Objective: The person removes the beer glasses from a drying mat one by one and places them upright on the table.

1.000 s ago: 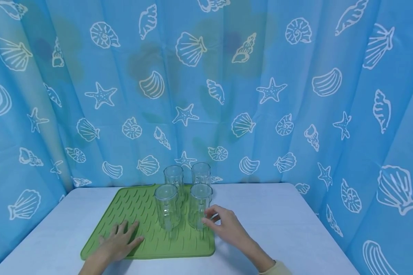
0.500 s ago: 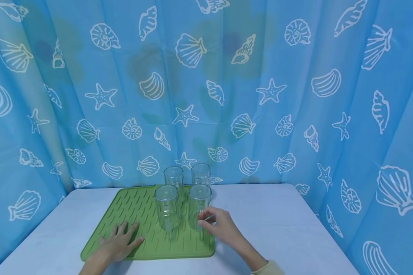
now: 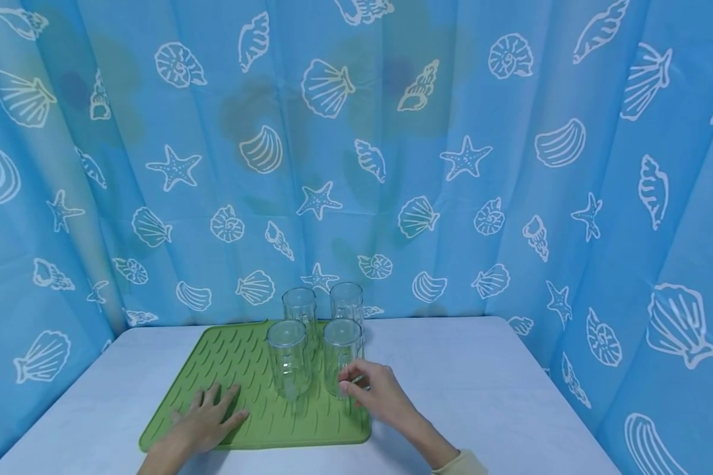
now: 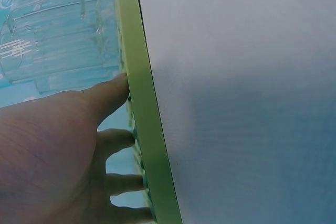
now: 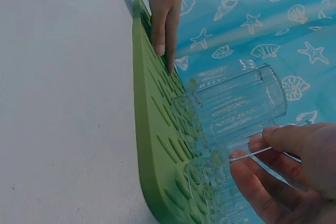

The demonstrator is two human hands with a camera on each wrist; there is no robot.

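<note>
On a green ribbed drying mat (image 3: 261, 422) stand several clear glass mugs, seemingly bottom up. At the front right, my right hand (image 3: 377, 392) pinches the handle of one glass mug (image 3: 341, 346) between thumb and fingers; the right wrist view shows that handle running between the fingertips (image 5: 240, 155). The front left glass mug (image 3: 288, 363) stands beside it, a small gap apart. Two more, a back left mug (image 3: 300, 307) and a back right mug (image 3: 347, 300), are partly hidden behind. My left hand (image 3: 199, 419) rests on the mat's front left with fingers spread.
The mat lies on a white-covered table (image 3: 469, 382). A blue curtain (image 3: 356, 165) with white seashell and starfish prints hangs behind the table and along its sides.
My right hand has shifted left, and the front right mug has slid slightly left with it, closer to the front left mug. The left hand stays in place.
</note>
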